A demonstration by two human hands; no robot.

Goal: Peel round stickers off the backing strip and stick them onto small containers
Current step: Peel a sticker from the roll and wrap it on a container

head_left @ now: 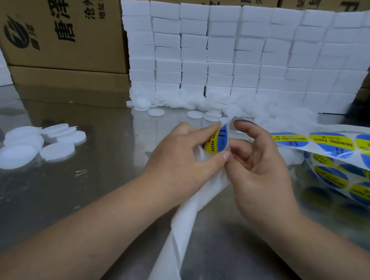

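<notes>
Sticker point(214, 141), blue and yellow with "PASTE" readable on it, sits at the middle of the view, pinched between the forefinger and thumb of the left hand point(178, 161). At the sticker's 3 o'clock the right hand point(258, 168) has its fingers curled, forefinger and thumb closing on the clear lip of the strip point(183, 226); the exact contact is partly hidden. From under the two hands the bare white strip hangs toward 6 o'clock and runs off the bottom edge. Toward 3 o'clock the strip, there carrying more stickers, leads to a loose roll point(340, 171) lying on the table point(89, 199), which is shiny metal. At 9 o'clock, well apart from the hands, lies a small pile of flat white discs point(38, 144). At 12 o'clock more discs are heaped point(203, 107) at the foot of a wall of stacked white boxes point(249, 57). Cartons point(57, 23) printed with black characters stand at 10 o'clock and behind the wall.
</notes>
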